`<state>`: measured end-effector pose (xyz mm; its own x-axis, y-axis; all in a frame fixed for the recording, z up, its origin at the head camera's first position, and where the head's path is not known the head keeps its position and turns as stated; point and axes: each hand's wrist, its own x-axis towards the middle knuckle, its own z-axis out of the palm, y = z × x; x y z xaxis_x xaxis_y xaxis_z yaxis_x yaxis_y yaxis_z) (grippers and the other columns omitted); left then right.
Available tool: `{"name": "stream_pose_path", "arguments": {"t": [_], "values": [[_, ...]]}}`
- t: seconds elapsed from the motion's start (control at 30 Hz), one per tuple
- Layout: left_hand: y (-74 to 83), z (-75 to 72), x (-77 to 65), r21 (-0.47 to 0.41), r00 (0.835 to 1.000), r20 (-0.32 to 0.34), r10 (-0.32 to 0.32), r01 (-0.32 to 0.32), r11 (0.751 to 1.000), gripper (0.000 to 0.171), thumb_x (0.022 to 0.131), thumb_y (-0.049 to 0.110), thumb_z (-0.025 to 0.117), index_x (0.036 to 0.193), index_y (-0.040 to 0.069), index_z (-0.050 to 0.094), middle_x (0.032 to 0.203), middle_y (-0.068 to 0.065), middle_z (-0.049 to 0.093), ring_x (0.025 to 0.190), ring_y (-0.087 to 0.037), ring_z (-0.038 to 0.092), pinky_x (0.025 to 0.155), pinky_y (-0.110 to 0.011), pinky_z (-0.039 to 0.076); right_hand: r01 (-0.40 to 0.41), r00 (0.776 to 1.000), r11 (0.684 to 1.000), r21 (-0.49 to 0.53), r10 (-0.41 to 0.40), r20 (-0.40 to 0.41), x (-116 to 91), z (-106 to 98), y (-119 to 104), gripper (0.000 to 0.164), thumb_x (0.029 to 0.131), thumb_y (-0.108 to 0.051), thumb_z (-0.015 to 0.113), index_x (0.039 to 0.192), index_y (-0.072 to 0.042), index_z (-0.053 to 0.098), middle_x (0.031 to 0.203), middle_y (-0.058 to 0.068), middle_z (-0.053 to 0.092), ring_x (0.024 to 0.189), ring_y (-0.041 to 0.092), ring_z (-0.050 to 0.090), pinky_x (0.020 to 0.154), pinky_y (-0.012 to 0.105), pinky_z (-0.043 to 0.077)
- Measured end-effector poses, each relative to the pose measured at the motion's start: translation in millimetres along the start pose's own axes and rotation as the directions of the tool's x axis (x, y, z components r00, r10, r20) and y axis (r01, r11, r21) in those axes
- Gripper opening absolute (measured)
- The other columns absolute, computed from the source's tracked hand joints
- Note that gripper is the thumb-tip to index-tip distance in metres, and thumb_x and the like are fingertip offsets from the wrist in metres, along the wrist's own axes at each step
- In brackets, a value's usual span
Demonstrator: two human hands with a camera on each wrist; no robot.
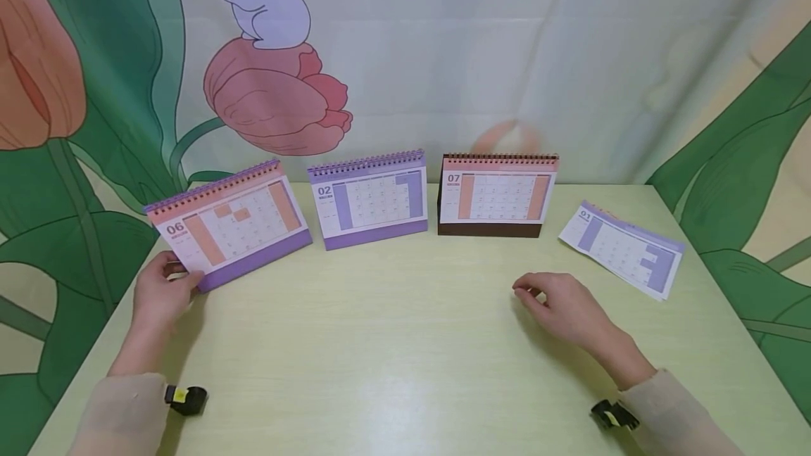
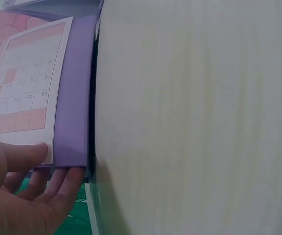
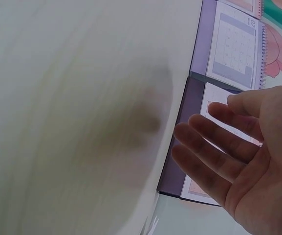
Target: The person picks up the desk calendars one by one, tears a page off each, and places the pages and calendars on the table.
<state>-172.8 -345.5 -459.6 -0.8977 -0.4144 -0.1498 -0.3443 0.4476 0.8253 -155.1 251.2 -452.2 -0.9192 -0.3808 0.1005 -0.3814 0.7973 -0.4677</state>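
At the left, my left hand (image 1: pixel 163 288) holds the lower left corner of a purple desk calendar (image 1: pixel 253 257) showing a pink 06 page. In the left wrist view, the thumb (image 2: pixel 31 155) lies on the page front and the other fingers go round the calendar's side edge. My right hand (image 1: pixel 567 308) hovers over the table with nothing in it, its fingers loosely bent in the right wrist view. Nearest to it stands a dark brown desk calendar (image 1: pixel 491 229) with a pink 07 page.
A purple desk calendar (image 1: pixel 376 231) with page 02 stands between the other two. Loose calendar sheets (image 1: pixel 624 248), 01 on top, lie flat at the right. Behind the pale table (image 1: pixel 380 343) hangs a printed curtain (image 1: pixel 443 55).
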Motion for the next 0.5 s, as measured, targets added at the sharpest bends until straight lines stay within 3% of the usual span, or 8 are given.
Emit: {"name": "stream_pose_path", "arguments": {"t": [0.13, 0.27, 0.5], "values": [[1.7, -1.7, -1.8, -0.025, 1.000, 0.003, 0.020, -0.020, 0.999, 0.053, 0.104, 0.014, 0.061, 0.152, 0.000, 0.041, 0.140, -0.021, 0.050, 0.108, -0.026, 0.053, 0.073, -0.014, 0.053, 0.000, 1.000, 1.000, 0.003, 0.000, -0.002, 0, 0, -1, 0.014, 0.100, -0.014, 0.067, 0.108, -0.007, 0.076, 0.097, -0.002, 0.073, 0.088, 0.016, 0.067, 0.075, 0.039, 0.057], [2.9, -2.6, -5.2, -0.064, 0.997, 0.016, 0.080, -0.079, 0.995, 0.053, 0.104, 0.012, 0.061, 0.151, 0.000, 0.041, 0.134, -0.016, 0.052, 0.099, -0.017, 0.060, 0.077, -0.019, 0.057, 0.000, 1.000, 1.000, 0.003, 0.000, 0.003, 0, 1, -2, 0.015, 0.101, -0.015, 0.067, 0.109, -0.007, 0.076, 0.098, -0.002, 0.073, 0.088, 0.015, 0.067, 0.076, 0.038, 0.057], [6.4, -7.8, -16.1, -0.031, 0.970, 0.053, 0.236, -0.234, 0.972, 0.049, 0.105, 0.014, 0.059, 0.147, -0.002, 0.040, 0.138, -0.021, 0.053, 0.102, -0.006, 0.058, 0.080, -0.015, 0.054, 0.009, 1.000, 1.000, 0.001, -0.009, -0.002, 1, 3, -3, 0.015, 0.100, -0.014, 0.067, 0.110, -0.007, 0.076, 0.098, -0.002, 0.073, 0.088, 0.015, 0.067, 0.075, 0.038, 0.057]]}}
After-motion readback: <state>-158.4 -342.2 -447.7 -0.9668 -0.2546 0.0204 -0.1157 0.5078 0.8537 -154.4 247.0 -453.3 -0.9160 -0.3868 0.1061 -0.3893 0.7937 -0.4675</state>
